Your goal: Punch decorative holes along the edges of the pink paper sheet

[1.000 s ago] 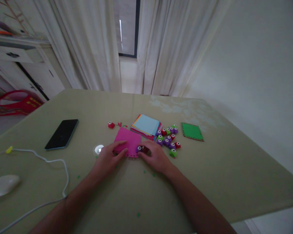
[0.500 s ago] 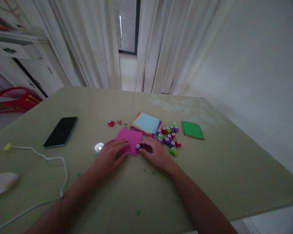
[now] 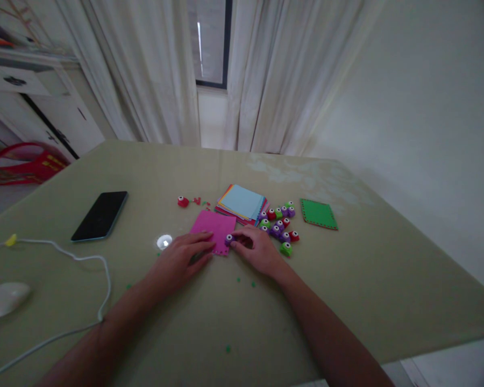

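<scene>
A square of pink paper (image 3: 210, 223) lies on the table, with small holes along part of its near edge. My left hand (image 3: 185, 255) rests on the paper's left side, fingers stretched out and pressing it flat. At the paper's right edge, my right hand (image 3: 256, 247) pinches a small purple craft punch (image 3: 228, 240) with a single eye on top. Whether the paper sits inside its slot I cannot tell. Several more punches (image 3: 277, 230) in purple, green and red stand close together just right of that hand.
Behind the pink paper is a stack of coloured paper (image 3: 242, 201). A green square (image 3: 318, 214) with punched edges lies to the right. A red punch (image 3: 183, 201) stands near paper bits. Leftward are a phone (image 3: 100, 216), a white cable (image 3: 107, 279) and a mouse (image 3: 6, 300).
The view has shifted very slightly. My right hand still holds the purple punch at the paper's right edge, and my left hand stays on the paper.
</scene>
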